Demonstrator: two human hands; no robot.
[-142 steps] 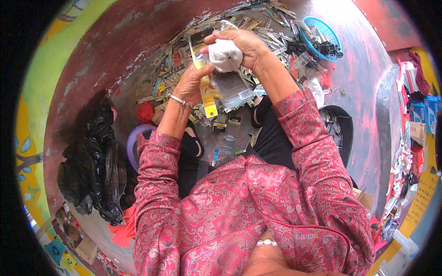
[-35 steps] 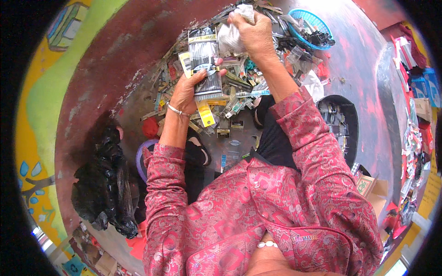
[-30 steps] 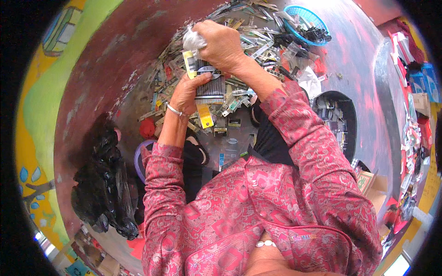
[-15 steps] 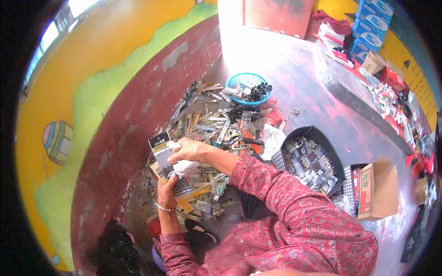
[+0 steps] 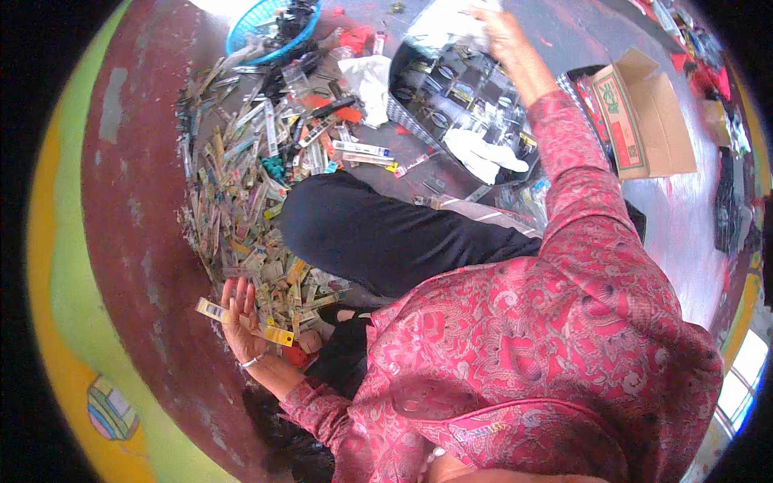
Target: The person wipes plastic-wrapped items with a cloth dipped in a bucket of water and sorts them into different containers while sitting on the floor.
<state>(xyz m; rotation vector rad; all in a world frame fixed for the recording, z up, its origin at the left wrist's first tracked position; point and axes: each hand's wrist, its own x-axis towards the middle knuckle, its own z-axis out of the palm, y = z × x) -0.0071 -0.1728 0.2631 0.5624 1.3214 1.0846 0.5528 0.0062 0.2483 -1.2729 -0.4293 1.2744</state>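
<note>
My left hand, a bracelet at its wrist, holds a long narrow yellow-and-white card strip across the fingers, above the heap of strips on the floor. My right hand reaches out to the far rim of a dark basket. Its fingers close on a pale, shiny thing, too blurred to name. Flat packages with dark printed cards fill the basket. Something white and crumpled, like a cloth glove, lies on them at the near side.
A heap of packaging strips spreads along the maroon wall. A blue basket with black pieces stands at the far left. White cloth lies beside the dark basket. An open cardboard box is at right; my bent knee is between.
My hands have parted from the black-carded package they held together. The right has swung out over the dark basket; the left has drawn back with a card strip. My view has shifted.
</note>
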